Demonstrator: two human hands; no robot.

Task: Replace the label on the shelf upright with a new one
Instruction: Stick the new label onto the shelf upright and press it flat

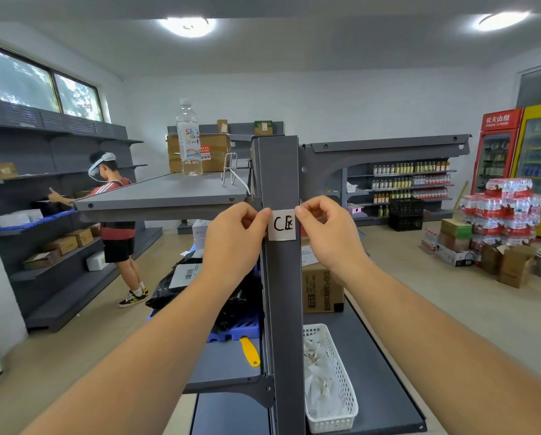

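The single head-worn camera looks forward and slightly down from close range, facing the dark grey metal shelf upright [281,183] squarely, its wide angle taking in ceiling and floor.

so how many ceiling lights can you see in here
2. One ceiling light is up left of centre, above the water bottle; the other light is at the upper right, above the drinks fridges. More may lie outside the view.
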